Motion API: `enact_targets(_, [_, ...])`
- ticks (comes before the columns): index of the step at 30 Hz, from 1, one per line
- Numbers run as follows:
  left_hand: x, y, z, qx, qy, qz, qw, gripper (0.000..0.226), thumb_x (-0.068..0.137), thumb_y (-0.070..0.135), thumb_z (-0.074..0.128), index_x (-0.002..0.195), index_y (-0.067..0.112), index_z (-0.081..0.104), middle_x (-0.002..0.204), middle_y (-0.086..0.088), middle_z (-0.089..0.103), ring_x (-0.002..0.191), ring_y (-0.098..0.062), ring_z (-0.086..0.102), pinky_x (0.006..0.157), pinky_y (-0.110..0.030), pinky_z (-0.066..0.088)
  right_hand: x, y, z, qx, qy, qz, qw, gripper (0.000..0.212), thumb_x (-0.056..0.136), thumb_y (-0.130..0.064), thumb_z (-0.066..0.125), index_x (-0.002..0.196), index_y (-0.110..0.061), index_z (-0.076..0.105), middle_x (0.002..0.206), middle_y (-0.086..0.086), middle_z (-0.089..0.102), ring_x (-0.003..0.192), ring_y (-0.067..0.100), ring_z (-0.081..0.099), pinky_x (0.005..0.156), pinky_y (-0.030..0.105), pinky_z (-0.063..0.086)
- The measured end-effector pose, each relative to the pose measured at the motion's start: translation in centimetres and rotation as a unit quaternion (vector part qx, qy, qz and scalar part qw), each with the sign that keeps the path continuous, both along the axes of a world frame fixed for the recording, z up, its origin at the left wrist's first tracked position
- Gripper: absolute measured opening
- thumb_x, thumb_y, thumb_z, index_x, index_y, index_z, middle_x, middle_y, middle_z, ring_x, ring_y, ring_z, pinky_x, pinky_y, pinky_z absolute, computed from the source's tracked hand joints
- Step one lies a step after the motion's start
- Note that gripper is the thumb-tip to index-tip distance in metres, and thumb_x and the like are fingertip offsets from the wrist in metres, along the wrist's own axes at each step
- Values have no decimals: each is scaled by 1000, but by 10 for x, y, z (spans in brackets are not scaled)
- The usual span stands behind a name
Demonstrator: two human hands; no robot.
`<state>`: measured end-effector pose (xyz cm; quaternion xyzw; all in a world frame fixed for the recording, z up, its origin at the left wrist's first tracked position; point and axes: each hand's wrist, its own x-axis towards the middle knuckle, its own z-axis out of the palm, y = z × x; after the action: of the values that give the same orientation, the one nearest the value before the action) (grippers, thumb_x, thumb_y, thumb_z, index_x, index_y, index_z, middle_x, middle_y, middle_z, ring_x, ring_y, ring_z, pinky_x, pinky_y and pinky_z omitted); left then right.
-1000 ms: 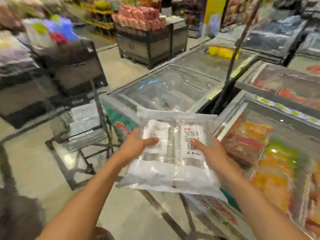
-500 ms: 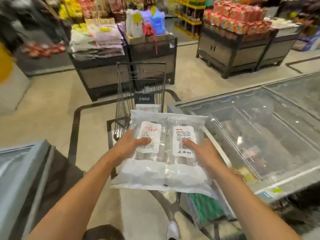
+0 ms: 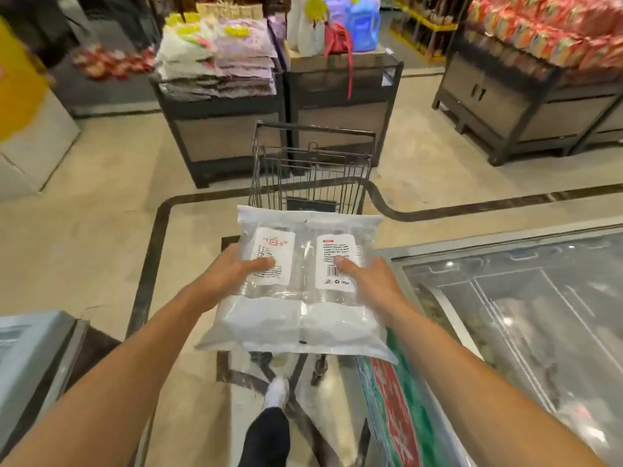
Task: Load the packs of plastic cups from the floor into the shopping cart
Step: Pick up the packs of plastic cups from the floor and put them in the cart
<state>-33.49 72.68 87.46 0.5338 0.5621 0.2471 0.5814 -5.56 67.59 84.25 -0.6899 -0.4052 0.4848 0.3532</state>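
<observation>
Two clear packs of plastic cups with white labels lie side by side, held flat in front of me. My left hand grips the left pack's edge, thumb on its label. My right hand grips the right pack the same way, thumb on the barcode label. The dark wire shopping cart stands straight ahead, its near part hidden under the packs. What lies inside the cart is hidden.
A glass-topped chest freezer runs along my right, another freezer corner is at the lower left. Dark display stands with stacked goods stand behind the cart. My white shoe is on the tiled floor below the packs.
The view has swung left from the freezers until the cart is centred ahead. The packs stay in both hands, now over the cart's near end.
</observation>
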Motion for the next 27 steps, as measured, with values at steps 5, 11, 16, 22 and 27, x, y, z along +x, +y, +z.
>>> enact_targets(5, [7,186,-71,-9,14,-16,1000,33,93,24,84,121,29,68,108,11,83,101,-17,80,95,-44,62,1,163,-63,-28,-21,-70,997,74,77,-74,80,126,-23,59,112,-7,74,101,19,72,97,47,59])
enact_targets(11, [43,348,-189,8,36,-82,996,46,94,27,83,134,34,62,123,8,77,109,-12,76,102,-42,58,29,305,-171,-37,-40,-88,995,93,82,-76,75,158,-35,42,142,-8,58,127,20,60,111,51,49])
enact_targets(16, [55,412,-309,-8,67,-122,990,56,91,44,85,140,31,63,125,8,78,112,-14,76,105,-54,57,39,356,-272,-81,-58,-113,989,92,84,-75,74,161,-41,36,132,-17,60,120,14,60,103,34,45])
enact_targets(22, [58,428,-418,-81,60,-85,991,88,77,59,93,150,29,55,135,9,72,122,-15,70,111,-50,52,36,370,-340,-161,-107,-158,968,81,92,-63,72,152,-22,36,129,4,69,111,29,68,99,50,58])
enact_targets(27, [70,424,-445,-77,87,-75,990,82,83,59,89,148,36,45,134,17,62,121,-7,63,111,-40,48,26,372,-388,-174,-211,-154,949,84,86,-69,70,147,-28,31,129,6,65,114,30,70,88,54,63])
